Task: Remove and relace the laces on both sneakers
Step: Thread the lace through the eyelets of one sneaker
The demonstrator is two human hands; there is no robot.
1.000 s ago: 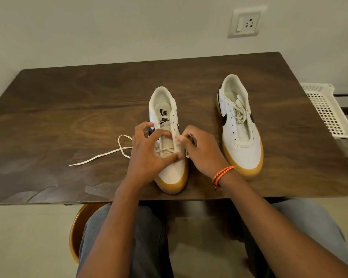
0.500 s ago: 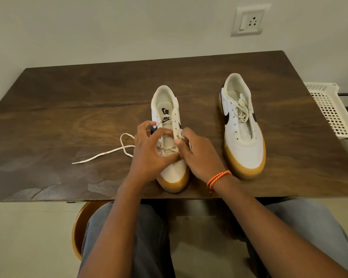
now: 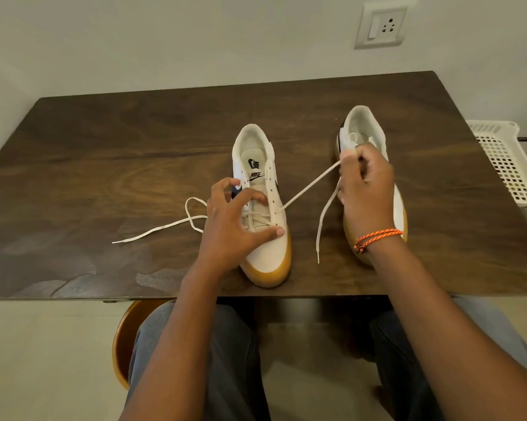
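Pinching a taut white lace [image 3: 309,185] out toward two o'clock, the right hand [image 3: 366,186] hovers over the laced sneaker [image 3: 374,135] while the left hand [image 3: 235,226], fingers spread, presses the half-laced sneaker [image 3: 263,247] at the table's [image 3: 104,147] centre.

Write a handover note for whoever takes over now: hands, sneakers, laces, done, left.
Left hand: rests on the near sneaker, steadying it.
Right hand: grips the lace, drawn taut from a right-side eyelet; its tip hangs down by the table.
Lace's other end lies loose at left.
Done: lowest rows on the near sneaker hold lace.
Left: its upper eyelets, then the far sneaker, seemingly still laced.
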